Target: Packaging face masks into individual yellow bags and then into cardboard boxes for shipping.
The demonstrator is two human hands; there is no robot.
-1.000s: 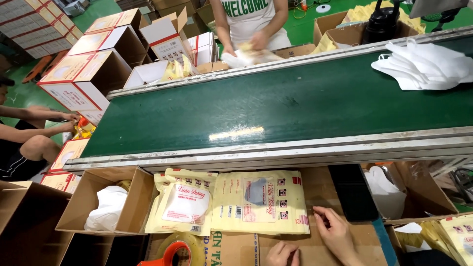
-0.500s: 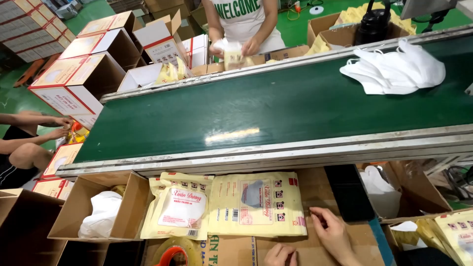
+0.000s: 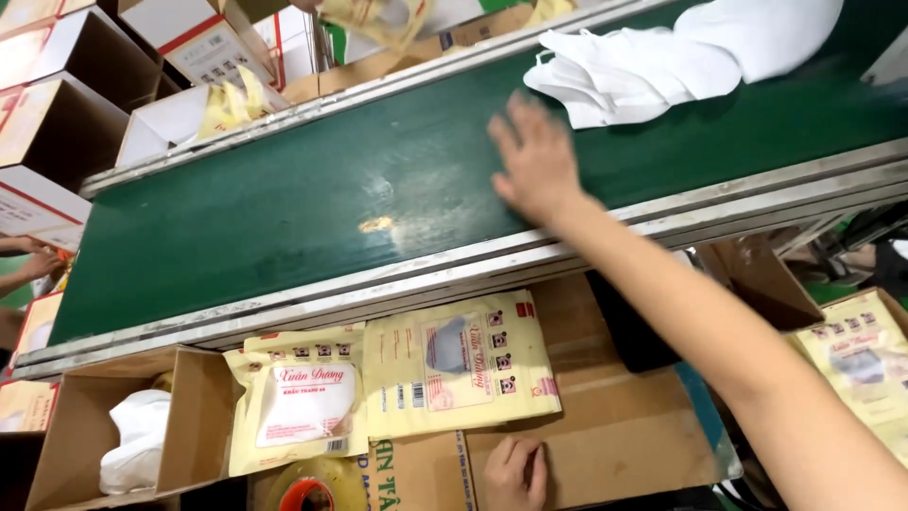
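Note:
My right hand point(image 3: 532, 156) stretches out over the green conveyor belt point(image 3: 284, 208), fingers spread, holding nothing. It is a short way from a heap of white cloth masks point(image 3: 681, 52) lying on the belt at the upper right. My left hand point(image 3: 515, 473) rests flat on a brown cardboard sheet point(image 3: 605, 426) below the belt. Beside it lie a flat yellow printed bag point(image 3: 459, 364) and a yellow bag filled with a white mask point(image 3: 298, 407).
An open carton point(image 3: 85, 435) with white masks stands at the lower left. More open cartons point(image 3: 57, 104) stand beyond the belt's far side, where another person holds a yellow bag point(image 3: 369, 19). Someone's hands point(image 3: 28, 260) show at the left edge. Yellow bags point(image 3: 861, 360) lie at right.
My right hand has lifted off the cardboard and reached up over the belt toward the white masks. The masks have travelled left along the belt. The view has moved closer.

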